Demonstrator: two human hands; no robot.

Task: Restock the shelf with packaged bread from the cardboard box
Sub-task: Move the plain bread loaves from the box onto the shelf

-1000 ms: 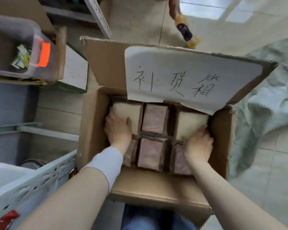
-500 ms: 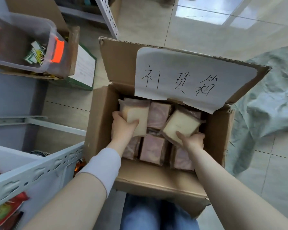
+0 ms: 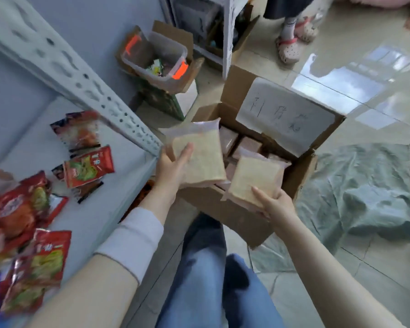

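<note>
An open cardboard box [image 3: 234,216] sits on the floor, a paper label [image 3: 287,114] taped to its raised flap. Several bread packs [image 3: 247,145] remain inside. My left hand [image 3: 172,168] grips one pale bread pack [image 3: 199,152] held above the box's left edge, close to the shelf [image 3: 85,209]. My right hand [image 3: 273,204] holds a second bread pack [image 3: 253,181] by its lower corner, over the box's near side. Both packs are clear-wrapped, showing a light slice.
The grey shelf at left carries several red snack packets [image 3: 88,166] and has a perforated upright [image 3: 81,84]. A clear bin [image 3: 156,60] sits on boxes behind. A green cloth [image 3: 365,190] lies right. Another person's feet [image 3: 291,41] stand at the top. My jeans [image 3: 211,280] are below.
Both hands have lifted their bread packs up out of the box and carried them left toward the shelf. The view has swung left, bringing the shelf and snack packets into sight.
</note>
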